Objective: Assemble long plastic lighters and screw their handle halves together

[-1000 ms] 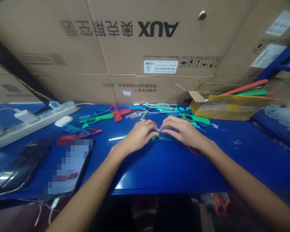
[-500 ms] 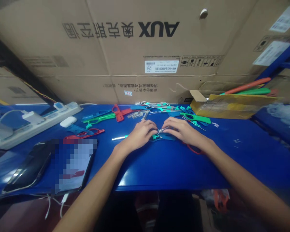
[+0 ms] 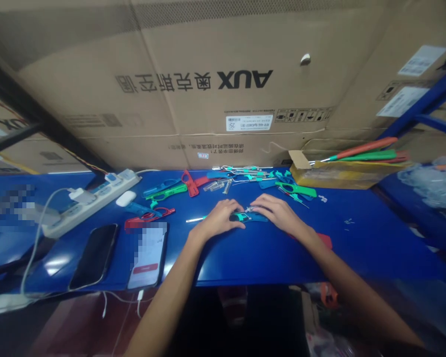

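My left hand (image 3: 223, 217) lies over a blue lighter casing half (image 3: 259, 217) on the blue table. Its thumb and fingers curve around the casing's left part, where a green piece (image 3: 241, 217) sits. A metal lighter tube (image 3: 195, 219) sticks out to the left past this hand. From the right, my right hand (image 3: 276, 210) pinches a small shiny piece (image 3: 250, 209) just above the casing; its exact kind is too small to tell. Under my right forearm a red casing part (image 3: 322, 241) shows partly.
Behind my hands lie metal tubes with green parts (image 3: 252, 174), clear small tanks (image 3: 217, 185) and coloured casings (image 3: 193, 183). A carton (image 3: 334, 177) holding long lighters stands back right. Left are two phones (image 3: 94, 255) (image 3: 148, 258) and a power strip (image 3: 92, 203).
The camera view has tilted up and turned left. My left thumb has come away from the fingertips, uncovering the green piece. My right hand's fingertips stay by the small shiny piece.
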A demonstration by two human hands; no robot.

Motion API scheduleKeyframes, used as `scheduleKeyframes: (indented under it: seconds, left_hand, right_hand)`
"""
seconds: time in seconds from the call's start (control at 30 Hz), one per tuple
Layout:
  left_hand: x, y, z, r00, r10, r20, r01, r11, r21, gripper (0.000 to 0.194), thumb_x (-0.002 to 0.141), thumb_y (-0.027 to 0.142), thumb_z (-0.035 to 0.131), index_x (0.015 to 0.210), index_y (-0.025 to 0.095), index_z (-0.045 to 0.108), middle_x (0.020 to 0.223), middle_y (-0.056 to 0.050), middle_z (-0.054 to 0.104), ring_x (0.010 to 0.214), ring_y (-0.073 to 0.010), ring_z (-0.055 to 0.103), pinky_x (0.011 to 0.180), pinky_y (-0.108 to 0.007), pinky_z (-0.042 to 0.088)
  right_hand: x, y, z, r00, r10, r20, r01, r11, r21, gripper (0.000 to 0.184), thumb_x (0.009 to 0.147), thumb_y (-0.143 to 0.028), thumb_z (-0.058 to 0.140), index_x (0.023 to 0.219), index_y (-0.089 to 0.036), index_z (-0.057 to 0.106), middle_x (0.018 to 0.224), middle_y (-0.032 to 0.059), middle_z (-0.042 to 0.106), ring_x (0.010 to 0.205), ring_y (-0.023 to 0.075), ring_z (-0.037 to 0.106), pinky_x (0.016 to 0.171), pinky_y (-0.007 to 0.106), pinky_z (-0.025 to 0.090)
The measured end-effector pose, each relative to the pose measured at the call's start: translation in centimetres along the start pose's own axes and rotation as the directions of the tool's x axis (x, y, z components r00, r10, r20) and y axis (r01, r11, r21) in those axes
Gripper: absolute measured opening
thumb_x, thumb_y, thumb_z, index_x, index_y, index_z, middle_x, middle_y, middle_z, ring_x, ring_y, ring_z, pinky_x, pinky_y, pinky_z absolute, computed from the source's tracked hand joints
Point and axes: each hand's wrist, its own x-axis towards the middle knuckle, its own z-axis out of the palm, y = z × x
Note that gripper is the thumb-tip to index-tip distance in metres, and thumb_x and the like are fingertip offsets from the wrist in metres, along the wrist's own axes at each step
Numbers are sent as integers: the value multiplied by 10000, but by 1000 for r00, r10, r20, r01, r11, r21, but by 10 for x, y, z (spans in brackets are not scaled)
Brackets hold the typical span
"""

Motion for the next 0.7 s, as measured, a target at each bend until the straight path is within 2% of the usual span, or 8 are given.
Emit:
scheduleKeyframes:
  seconds: [0.17, 0.3, 0.4, 0.47, 0.57, 0.7]
  left_hand:
    - [-14, 14, -3, 997, -22, 69, 19, 999, 38, 423, 798, 449, 801, 1099, 212, 623, 1119, -45, 658, 1093, -250, 596, 1002, -422, 411]
    - [-38, 36, 3, 999, -37, 37, 36, 998, 45, 394, 856, 405, 754, 1168, 240, 579, 1174, -40, 640, 1141, -256, 575, 1073, -456, 364]
    - [-52, 51, 7, 998, -55, -37, 55, 998, -11, 471, 899, 371, 711, 1303, 268, 492, 1263, -49, 610, 1191, -255, 545, 1068, -435, 377]
    - [-57, 56, 10, 996, -56, -65, 53, 998, -47, 373, 946, 374, 648, 1270, 262, 501, 1273, -46, 603, 1178, -235, 549, 1033, -402, 398]
    - [-58, 56, 13, 996, -52, -66, 50, 998, -30, 182, 1019, 373, 520, 1143, 249, 568, 1245, -38, 609, 1103, -207, 570, 949, -369, 422]
    - [-57, 51, 19, 998, -20, -59, 22, 999, 38, 237, 1040, 377, 470, 1199, 270, 610, 1272, -53, 603, 1120, -220, 555, 929, -375, 420]
  right_hand:
    - [-22, -23, 11, 988, 113, -102, -99, 987, 130, 233, 1022, -327, 503, 1055, -222, 709, 1038, 70, 686, 973, 207, 674, 898, 349, 541]
    - [-45, -42, 32, 955, 256, -152, -217, 948, 232, 211, 1023, -322, 497, 1036, -247, 694, 1025, 62, 681, 974, 212, 682, 892, 342, 559]
    - [-59, -51, 49, 907, 330, -260, -267, 931, 250, 204, 1019, -326, 498, 1038, -250, 687, 1018, 67, 682, 991, 229, 680, 923, 370, 558]
    - [-64, -53, 56, 891, 346, -294, -277, 927, 251, 209, 1021, -322, 490, 1050, -251, 684, 1032, 73, 682, 1013, 238, 675, 943, 390, 553]
    - [-66, -52, 59, 893, 346, -286, -276, 926, 260, 206, 1021, -319, 489, 1055, -255, 682, 1033, 79, 681, 1004, 246, 675, 939, 407, 556]
    - [-65, -50, 54, 905, 332, -264, -263, 928, 263, 188, 1016, -310, 502, 1048, -252, 677, 1018, 75, 675, 985, 237, 675, 936, 396, 559]
